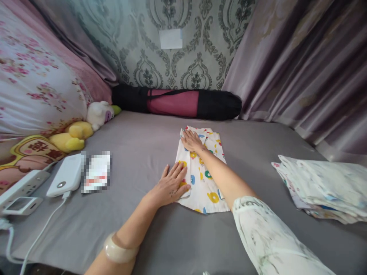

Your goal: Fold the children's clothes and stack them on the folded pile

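A white garment (200,179) with a colourful print of yellow, blue, green and red shapes lies partly folded on the grey bed sheet. My left hand (172,184) rests flat on its lower left edge, fingers spread. Farther up, my right hand (192,141) presses flat on the upper left part, fingers stretched out. Neither hand grips the cloth. My right forearm crosses over the garment and hides some of its right side.
At right lies a stack of folded clothes (327,187). A long black and pink bag (173,103) lies along the wall. Plush toys (99,114), a power bank (66,175), a power strip (24,187) and a blurred-out card (96,172) are at left.
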Motion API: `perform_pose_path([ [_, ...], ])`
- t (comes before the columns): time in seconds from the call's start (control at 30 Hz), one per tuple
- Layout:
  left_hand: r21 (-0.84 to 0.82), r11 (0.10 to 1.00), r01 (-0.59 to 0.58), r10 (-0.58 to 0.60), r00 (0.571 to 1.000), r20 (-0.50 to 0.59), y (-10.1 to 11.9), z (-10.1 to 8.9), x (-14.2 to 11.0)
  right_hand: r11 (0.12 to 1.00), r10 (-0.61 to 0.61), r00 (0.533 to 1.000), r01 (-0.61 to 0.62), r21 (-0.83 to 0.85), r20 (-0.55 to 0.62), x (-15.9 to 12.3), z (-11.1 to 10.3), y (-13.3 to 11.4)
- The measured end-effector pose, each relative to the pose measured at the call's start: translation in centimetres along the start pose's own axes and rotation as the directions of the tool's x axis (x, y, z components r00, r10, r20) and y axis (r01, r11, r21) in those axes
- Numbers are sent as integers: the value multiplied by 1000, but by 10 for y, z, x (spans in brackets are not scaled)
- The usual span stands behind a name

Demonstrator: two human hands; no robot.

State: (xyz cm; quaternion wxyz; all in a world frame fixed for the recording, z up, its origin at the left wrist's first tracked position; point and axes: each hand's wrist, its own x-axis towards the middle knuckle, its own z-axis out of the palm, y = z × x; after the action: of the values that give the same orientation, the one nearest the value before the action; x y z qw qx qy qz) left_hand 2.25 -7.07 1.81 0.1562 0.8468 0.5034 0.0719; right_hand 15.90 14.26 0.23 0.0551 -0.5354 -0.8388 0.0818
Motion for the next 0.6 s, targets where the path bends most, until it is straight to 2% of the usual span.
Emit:
perform_pose_path([
  [0.27,-32,999,-41,40,998,-41,5,-11,-2,1000,17,999,-18,23,43,2,-9,-4],
  [0.4,-51,997,-57,52,994,-97,4,-12,-1,1000,-15,1000,14,-13,-23,8,-13,-14],
  [0.6,-73,996,-60,61,998,1,5,-7,-2,999,-34,998,32,-30,-45,15,2,-20],
])
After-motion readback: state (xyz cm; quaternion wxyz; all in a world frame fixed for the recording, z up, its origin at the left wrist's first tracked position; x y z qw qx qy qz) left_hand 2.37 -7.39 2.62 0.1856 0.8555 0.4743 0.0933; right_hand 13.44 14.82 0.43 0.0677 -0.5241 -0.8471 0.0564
